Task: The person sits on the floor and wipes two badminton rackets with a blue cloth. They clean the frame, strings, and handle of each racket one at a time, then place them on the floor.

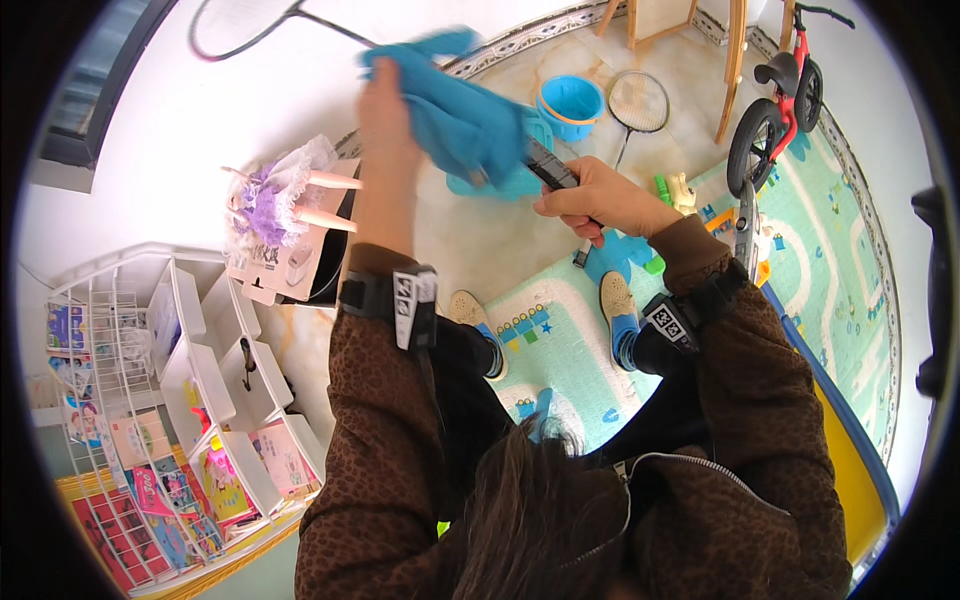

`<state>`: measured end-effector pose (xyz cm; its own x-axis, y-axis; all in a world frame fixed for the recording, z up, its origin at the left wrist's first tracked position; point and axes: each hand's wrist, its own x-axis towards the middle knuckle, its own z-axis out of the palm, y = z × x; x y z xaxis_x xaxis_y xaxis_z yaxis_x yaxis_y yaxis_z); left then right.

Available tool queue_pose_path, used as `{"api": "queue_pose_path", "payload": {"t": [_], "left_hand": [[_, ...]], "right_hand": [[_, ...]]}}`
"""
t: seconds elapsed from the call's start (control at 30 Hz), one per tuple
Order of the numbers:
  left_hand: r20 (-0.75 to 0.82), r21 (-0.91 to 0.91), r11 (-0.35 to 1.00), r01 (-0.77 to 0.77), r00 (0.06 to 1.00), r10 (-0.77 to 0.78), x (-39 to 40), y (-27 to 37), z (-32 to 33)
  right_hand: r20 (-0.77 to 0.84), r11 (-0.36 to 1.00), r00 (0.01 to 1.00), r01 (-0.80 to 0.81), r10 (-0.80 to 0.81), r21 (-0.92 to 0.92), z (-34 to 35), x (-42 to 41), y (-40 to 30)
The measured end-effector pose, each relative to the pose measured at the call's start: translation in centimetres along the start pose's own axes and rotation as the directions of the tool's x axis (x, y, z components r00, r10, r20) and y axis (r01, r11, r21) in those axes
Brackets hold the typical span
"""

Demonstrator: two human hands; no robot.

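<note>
My right hand (592,196) grips the black wrapped handle of a badminton racket (553,166). Against its shaft my left hand (386,105) holds a blue cloth (465,112), blurred and bunched around the upper handle and shaft. The racket's thin shaft and oval head (244,22) stick out beyond the cloth at the upper left, partly cut off by the picture's rim. Both wrists carry black straps with small patterned tags.
Ahead on the tiled floor are a blue bucket (570,109) and another racket (638,101). A doll (274,199) lies on a cardboard box (281,266) at left, near a white storage rack (217,375). A red balance bike (784,105) stands right.
</note>
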<state>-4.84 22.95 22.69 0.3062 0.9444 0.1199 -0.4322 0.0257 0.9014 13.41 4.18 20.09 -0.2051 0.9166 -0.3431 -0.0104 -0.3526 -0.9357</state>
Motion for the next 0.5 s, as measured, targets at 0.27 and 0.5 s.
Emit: {"api": "queue_pose_path", "payload": {"t": [0.27, 0.5], "left_hand": [[0.144, -0.081, 0.997, -0.009, 0.989, 0.02, -2.6, -0.8, 3.1], [0.161, -0.156, 0.987, -0.048, 0.984, 0.074, -1.9, -1.1, 3.3]], "right_hand": [[0.12, 0.998, 0.993, -0.015, 0.007, 0.06, -0.7, -0.4, -1.0], [-0.074, 0.995, 0.995, -0.068, 0.062, -0.077, -1.5, -1.8, -1.3]]}}
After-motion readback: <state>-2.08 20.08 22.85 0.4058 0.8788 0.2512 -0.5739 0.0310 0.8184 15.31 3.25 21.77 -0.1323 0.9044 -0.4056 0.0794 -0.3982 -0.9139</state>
